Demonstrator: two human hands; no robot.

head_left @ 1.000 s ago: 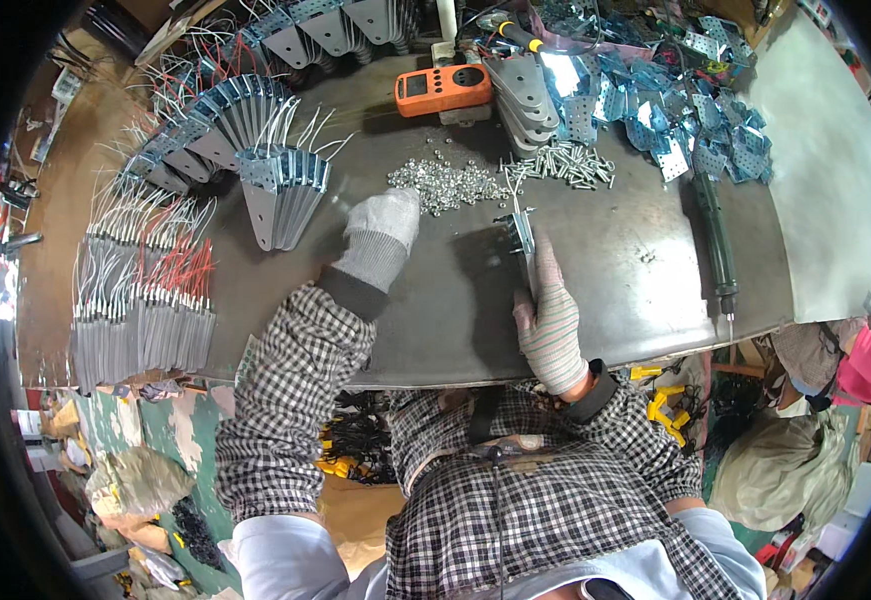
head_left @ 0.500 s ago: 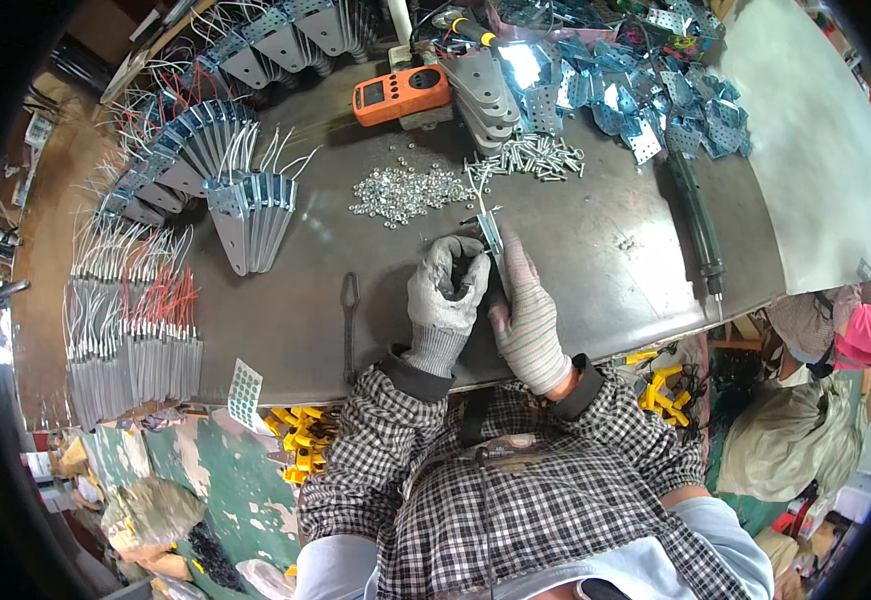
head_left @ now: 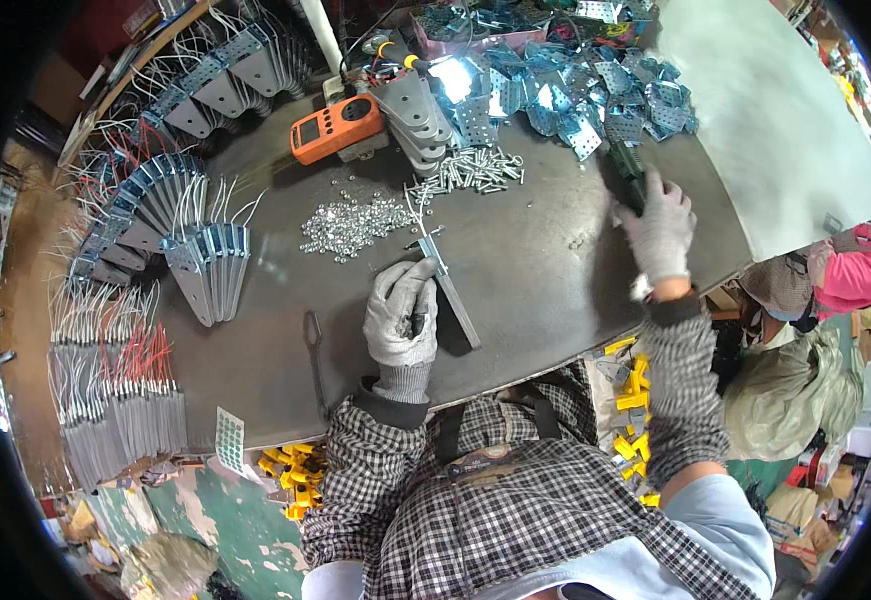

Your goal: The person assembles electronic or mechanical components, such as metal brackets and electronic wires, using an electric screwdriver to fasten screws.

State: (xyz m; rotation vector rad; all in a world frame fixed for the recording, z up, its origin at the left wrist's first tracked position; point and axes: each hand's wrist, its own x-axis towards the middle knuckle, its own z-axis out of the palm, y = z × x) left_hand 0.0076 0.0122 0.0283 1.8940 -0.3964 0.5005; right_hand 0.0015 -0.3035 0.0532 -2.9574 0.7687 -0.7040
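My left hand (head_left: 402, 308), in a grey glove, is closed around the upper end of a slim grey metal bar (head_left: 458, 312) with a small shiny bracket (head_left: 430, 252) on it. White wires rise from that end, and a small screw seems to stick out sideways there. A small black thing shows at the curled fingers; I cannot make out what it is. Over at the right, my gloved right hand (head_left: 663, 232) grips a black electric screwdriver (head_left: 626, 170); its lower end is hidden by the hand.
Small nuts (head_left: 353, 226) and screws (head_left: 475, 172) lie in piles beyond my left hand. Behind are stacked grey plates (head_left: 410, 120), an orange meter (head_left: 335, 128) and blue-filmed brackets (head_left: 595, 90). Wired assemblies (head_left: 205, 265) and grey bars (head_left: 120, 420) fill the left. A dark tool (head_left: 316, 360) lies near the front edge.
My right hand has left the bar and moved right onto the electric screwdriver. My left hand keeps the bar, which now slants down to the right. The whole view has shifted.
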